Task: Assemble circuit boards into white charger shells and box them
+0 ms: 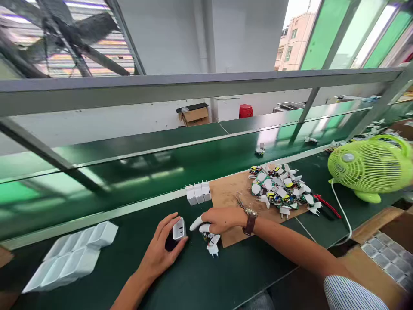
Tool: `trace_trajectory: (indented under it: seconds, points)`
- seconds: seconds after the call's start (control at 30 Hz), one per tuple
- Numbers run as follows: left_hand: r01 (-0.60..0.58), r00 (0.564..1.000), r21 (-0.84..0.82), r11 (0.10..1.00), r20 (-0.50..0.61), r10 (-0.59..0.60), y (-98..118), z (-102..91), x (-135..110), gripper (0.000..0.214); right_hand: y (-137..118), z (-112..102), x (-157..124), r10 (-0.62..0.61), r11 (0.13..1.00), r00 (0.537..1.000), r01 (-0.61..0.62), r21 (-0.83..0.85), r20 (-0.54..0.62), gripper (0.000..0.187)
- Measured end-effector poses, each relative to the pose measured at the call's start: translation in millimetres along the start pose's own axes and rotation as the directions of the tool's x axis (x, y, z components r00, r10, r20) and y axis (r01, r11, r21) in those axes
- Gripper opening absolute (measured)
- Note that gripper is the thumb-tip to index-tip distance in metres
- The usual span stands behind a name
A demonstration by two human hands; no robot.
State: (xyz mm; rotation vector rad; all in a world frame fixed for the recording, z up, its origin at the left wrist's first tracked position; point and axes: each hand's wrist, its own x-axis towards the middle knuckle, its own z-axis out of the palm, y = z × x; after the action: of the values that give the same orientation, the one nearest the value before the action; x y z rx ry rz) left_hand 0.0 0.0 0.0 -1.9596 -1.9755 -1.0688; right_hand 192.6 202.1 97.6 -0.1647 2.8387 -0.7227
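Note:
My left hand (161, 249) grips a white charger housing (179, 229) between thumb and fingers, its slotted end facing up, just above the green bench. My right hand (222, 218), with white finger cots on its fingertips and a watch on the wrist, is a short way to the right of the housing. Under its curled fingers is a small circuit board with a white two-pin plug (213, 247); the fingers partly hide the board. Behind my hands stands a group of white chargers (198, 193) with their pins up.
A heap of circuit boards with white plugs (280, 187) covers part of a brown cardboard sheet (226, 193), with tweezers (240, 201) and red-handled pliers (327, 206) nearby. White housings (72, 258) stand in rows at left. A green fan (368, 165) is at right.

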Motion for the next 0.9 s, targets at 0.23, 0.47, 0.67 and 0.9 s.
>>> trace_trajectory:
  seconds: [0.23, 0.47, 0.67, 0.9]
  points:
    - [0.049, 0.995, -0.084, 0.995, 0.089, -0.041, 4, -7.6, 2, 0.065, -11, 10, 19, 0.359, 0.887, 0.911, -0.4, -0.23, -0.202, 0.012]
    - [0.12, 0.985, -0.167, 0.979, 0.144, -0.097, 3, -7.7, 0, 0.069, -9, 34, 3, 0.203, 0.965, 0.947, -0.236, -0.111, -0.249, 0.025]
    - [0.139, 0.979, -0.164, 0.977, 0.171, -0.111, 2, -11.7, 1, 0.068, -13, 56, 14, 0.159, 0.952, 0.934, -0.231, -0.201, -0.321, 0.037]
    - [0.18, 0.976, -0.124, 0.976, 0.147, -0.161, -3, -8.9, -6, 0.062, 0, 46, 4, -0.024, 0.983, 0.905, -0.056, -0.176, -0.425, 0.048]
